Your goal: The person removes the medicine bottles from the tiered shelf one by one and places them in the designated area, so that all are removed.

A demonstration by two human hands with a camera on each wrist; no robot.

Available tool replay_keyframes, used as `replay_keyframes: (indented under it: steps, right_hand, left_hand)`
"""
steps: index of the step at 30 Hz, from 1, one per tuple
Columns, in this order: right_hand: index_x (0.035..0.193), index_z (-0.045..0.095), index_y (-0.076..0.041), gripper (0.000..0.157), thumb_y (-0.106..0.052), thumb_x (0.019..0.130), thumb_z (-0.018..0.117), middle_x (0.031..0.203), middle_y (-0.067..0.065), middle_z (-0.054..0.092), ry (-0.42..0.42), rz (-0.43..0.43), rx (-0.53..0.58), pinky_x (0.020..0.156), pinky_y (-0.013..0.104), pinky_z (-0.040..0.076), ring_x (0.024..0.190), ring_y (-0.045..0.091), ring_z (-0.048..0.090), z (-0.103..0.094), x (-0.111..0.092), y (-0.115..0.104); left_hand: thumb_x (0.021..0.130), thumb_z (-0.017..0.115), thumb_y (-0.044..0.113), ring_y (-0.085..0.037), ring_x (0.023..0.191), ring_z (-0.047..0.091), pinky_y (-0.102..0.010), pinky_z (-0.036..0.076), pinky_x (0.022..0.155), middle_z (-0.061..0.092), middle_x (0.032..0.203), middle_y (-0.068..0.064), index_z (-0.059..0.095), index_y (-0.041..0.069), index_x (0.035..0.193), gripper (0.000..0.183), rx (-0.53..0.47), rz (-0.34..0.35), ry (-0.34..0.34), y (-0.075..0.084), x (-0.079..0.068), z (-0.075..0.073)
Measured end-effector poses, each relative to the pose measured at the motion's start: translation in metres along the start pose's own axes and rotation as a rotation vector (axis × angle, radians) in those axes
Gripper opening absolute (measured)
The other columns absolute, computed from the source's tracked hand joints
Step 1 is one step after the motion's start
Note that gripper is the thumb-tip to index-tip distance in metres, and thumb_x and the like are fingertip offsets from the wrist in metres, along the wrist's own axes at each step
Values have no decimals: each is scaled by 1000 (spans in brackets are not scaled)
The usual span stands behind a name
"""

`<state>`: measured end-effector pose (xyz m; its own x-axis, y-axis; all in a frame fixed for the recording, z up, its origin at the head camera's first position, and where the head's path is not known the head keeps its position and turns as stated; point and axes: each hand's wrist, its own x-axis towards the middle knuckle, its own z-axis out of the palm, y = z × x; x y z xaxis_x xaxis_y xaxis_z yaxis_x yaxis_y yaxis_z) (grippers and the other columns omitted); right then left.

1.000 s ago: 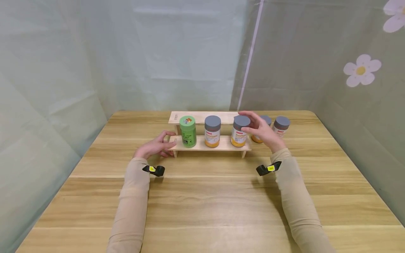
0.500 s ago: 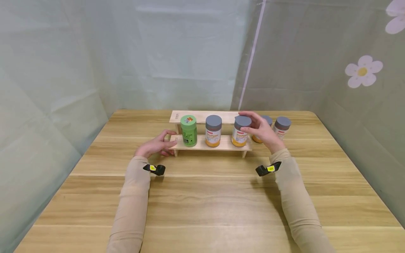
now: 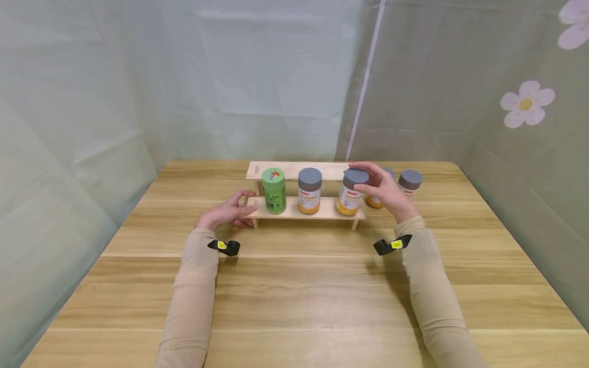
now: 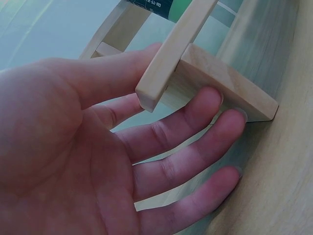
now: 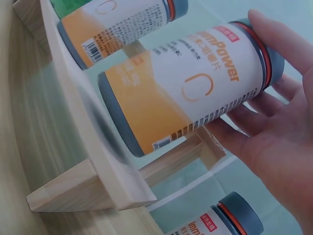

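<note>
A two-tier wooden rack point(image 3: 329, 206) stands on the table. My left hand point(image 3: 227, 210) holds its left end, thumb by the lower shelf's edge and fingertips near the support leg point(image 4: 227, 81) in the left wrist view. On the lower shelf a green canister point(image 3: 274, 197) and a grey-capped supplement bottle point(image 3: 309, 197) stand upright. At the shelf's right end, my right hand point(image 3: 388, 193) grips another supplement bottle point(image 3: 348, 199) by its grey cap. This bottle leans a little, its top to the right. Its base point(image 5: 120, 115) is close over the shelf in the right wrist view.
Two more grey-capped bottles stand right of the rack: one point(image 3: 375, 202) partly behind my right hand, the other point(image 3: 410, 179) farther right. The rack's upper shelf point(image 3: 294, 169) is behind the row. Pale curtains point(image 3: 276, 76) hang beyond the wooden table point(image 3: 294, 296).
The top of the bottle in my right hand has shifted slightly right, so it now leans, and the hand has moved with it. My left hand stays on the rack.
</note>
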<state>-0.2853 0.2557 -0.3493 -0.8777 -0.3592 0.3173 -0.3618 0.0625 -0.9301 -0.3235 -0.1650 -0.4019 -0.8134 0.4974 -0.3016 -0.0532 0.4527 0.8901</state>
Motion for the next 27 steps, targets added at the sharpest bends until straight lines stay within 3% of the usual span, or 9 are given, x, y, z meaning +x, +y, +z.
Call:
replay_keyframes:
  steps: [6,12,18,27]
  right_hand:
    - [132,53,-10,41,2,93,58,125,-5,64,-52,-69,125,93,21,50,114,9,63,-5,-4,-1]
    - [129,56,-12,37,-3,93,60,126,0,65,-80,-144,198,94,23,49,116,13,63,-13,-7,0]
    - [132,52,-4,40,-2,93,61,128,5,65,-134,-215,237,97,25,50,116,17,64,-24,-8,2]
    - [129,56,-8,40,8,92,53,125,3,66,-76,-176,187,93,23,49,113,13,64,-35,-16,-5]
  left_hand:
    - [101,50,32,-20,87,68,-33,56,78,66,104,-10,17,15,144,56,3,19,-4,-1,0,0]
    - [101,50,30,-23,90,67,-36,55,82,66,106,-16,17,15,146,57,7,2,9,2,0,1]
    - [101,51,32,-21,90,68,-36,55,83,68,104,-16,17,15,148,60,13,-1,11,1,1,-1]
    - [101,51,30,-21,89,68,-36,56,82,69,100,-15,17,15,147,59,7,-1,15,2,0,1]
